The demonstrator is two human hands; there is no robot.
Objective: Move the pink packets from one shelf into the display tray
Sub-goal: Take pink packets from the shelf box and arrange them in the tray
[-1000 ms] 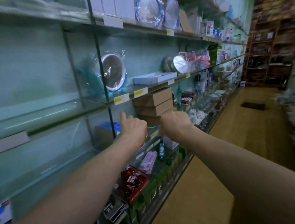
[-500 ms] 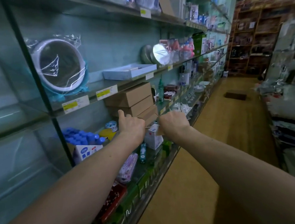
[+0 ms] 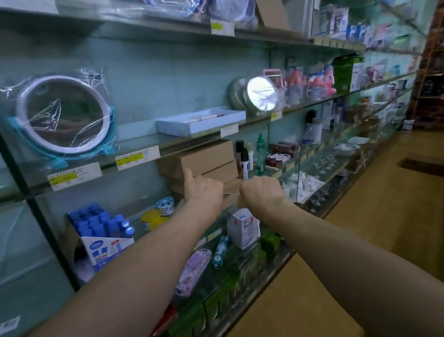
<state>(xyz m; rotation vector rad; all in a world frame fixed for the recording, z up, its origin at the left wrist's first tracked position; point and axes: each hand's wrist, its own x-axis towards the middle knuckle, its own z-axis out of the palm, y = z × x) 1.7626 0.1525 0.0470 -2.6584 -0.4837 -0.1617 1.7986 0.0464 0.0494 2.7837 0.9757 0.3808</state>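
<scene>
A shallow pale-blue display tray sits on the middle glass shelf, with flat pale items barely visible inside. Pink packaged goods stand further right on that shelf. A pink-lilac packet lies on a lower shelf under my left forearm. Both arms reach to a stack of brown cardboard boxes one shelf below the tray. My left hand, thumb up, and my right hand, curled in a fist, grip the ends of the lowest cardboard box. My fingertips are hidden.
A wrapped round mirror stands at the left. Blue-capped bottles in a carton and a small white box sit near my arms. Dark spray bottles stand beside the boxes. The aisle floor runs along the right.
The view has shifted along the shelving and drawn closer, bringing the tray and boxes nearer the centre. Both hands have kept the same hold at the cardboard boxes.
</scene>
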